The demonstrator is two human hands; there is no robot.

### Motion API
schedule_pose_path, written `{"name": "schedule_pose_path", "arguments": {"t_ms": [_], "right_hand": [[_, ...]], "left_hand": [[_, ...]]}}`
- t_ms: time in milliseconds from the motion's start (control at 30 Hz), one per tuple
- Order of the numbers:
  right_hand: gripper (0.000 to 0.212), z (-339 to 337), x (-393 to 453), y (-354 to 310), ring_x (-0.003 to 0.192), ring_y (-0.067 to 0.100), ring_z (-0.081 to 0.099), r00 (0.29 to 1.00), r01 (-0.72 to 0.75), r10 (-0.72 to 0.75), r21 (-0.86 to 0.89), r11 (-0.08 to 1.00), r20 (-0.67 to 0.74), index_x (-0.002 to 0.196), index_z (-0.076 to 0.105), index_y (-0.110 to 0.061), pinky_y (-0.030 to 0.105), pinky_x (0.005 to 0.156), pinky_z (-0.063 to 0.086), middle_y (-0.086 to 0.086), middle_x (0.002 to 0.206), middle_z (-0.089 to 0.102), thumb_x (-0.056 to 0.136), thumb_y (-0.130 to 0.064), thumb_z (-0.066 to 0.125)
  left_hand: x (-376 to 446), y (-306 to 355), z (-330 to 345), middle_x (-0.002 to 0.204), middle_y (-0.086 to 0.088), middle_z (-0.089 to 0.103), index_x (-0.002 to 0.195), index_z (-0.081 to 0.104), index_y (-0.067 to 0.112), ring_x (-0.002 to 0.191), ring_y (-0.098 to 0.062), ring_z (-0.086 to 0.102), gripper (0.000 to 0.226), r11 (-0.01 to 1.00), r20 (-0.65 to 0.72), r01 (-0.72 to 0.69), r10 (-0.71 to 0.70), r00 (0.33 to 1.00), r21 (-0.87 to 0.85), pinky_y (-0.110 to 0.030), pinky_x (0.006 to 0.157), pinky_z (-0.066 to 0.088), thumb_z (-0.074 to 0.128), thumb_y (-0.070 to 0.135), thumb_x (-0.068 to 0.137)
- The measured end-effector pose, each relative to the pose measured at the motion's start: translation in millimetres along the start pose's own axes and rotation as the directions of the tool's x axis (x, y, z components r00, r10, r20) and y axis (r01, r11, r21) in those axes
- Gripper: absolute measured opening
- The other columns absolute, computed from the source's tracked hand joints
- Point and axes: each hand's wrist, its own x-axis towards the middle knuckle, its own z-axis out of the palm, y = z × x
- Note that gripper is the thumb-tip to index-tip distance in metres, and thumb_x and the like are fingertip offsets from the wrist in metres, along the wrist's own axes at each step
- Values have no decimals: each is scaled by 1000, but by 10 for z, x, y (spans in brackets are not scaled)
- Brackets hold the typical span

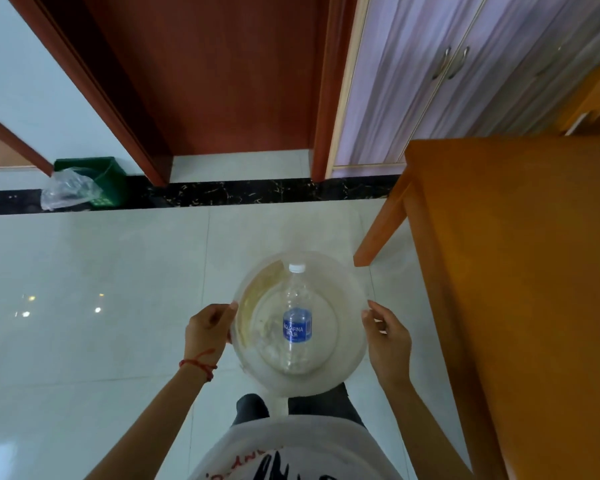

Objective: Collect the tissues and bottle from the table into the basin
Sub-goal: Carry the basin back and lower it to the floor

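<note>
A round translucent white basin is held in front of my body, above the tiled floor. Inside it lies a clear plastic bottle with a blue label and a white cap, cap pointing away from me. Pale crumpled tissue seems to lie beside the bottle in the basin's bottom, though it is hard to make out. My left hand grips the basin's left rim. My right hand holds the right rim with curled fingers. The orange wooden table stands to my right.
A green bin with a clear plastic bag sits by the far wall at left. A red-brown door is straight ahead, and a pale cabinet stands to its right. The table leg is close to the basin.
</note>
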Motion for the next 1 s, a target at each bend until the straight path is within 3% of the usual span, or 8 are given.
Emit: {"name": "schedule_pose_path", "arguments": {"t_ms": [433, 533, 733, 833, 933, 1000], "right_hand": [[23, 484, 1515, -478, 80, 1, 56, 994, -76, 76, -4, 997, -80, 110, 63, -7, -4, 68, 42, 2, 95, 63, 88, -14, 58], [23, 653, 1770, -489, 80, 4, 58, 977, -167, 169, 27, 986, -127, 110, 63, -10, 1, 67, 45, 4, 97, 65, 89, -16, 58], [23, 1074, 2266, -532, 82, 5, 58, 910, -330, 348, 113, 937, -225, 112, 62, -19, 24, 79, 49, -1, 100, 64, 91, -23, 54], [24, 1256, 2535, -458, 84, 11, 60, 885, -361, 386, 139, 922, -261, 112, 62, -15, 23, 78, 48, -1, 102, 64, 90, -21, 56], [25, 1391, 2799, -288, 83, 8, 58, 853, -403, 437, 173, 899, -286, 113, 62, -14, 14, 72, 44, -3, 102, 62, 89, -19, 56], [25, 1484, 2976, -130, 83, 9, 58, 830, -431, 469, 185, 883, -303, 113, 62, -15, 16, 72, 45, -4, 102, 62, 89, -19, 57]], "left_hand": [[1668, 1016, 446, 63, -4, 65, 65, 62, 25, 64, -27, 63, 21, 997, 93, -13, 6, 996, 71, -50, 80, 55, 57, 27, 86], [2112, 1200, 574, 65, -3, 64, 66, 62, 24, 63, -26, 63, 21, 994, 178, -18, -1, 984, 107, -48, 78, 56, 57, 24, 86], [3042, 1580, 841, 70, -6, 66, 69, 63, 21, 66, -28, 63, 16, 982, 330, -42, -21, 944, 183, -39, 66, 59, 60, 21, 84], [3473, 1649, 1059, 70, -3, 65, 68, 62, 23, 61, -19, 63, 17, 970, 378, -80, -12, 926, 228, -24, 53, 58, 59, 20, 84], [3816, 1634, 1333, 72, -3, 65, 73, 63, 21, 57, -8, 62, 12, 965, 422, -74, -40, 906, 250, -24, 55, 58, 59, 21, 84], [4031, 1571, 1546, 75, -4, 64, 75, 64, 21, 64, -13, 62, 10, 963, 441, -71, -53, 896, 261, -24, 56, 58, 59, 20, 84]]}}
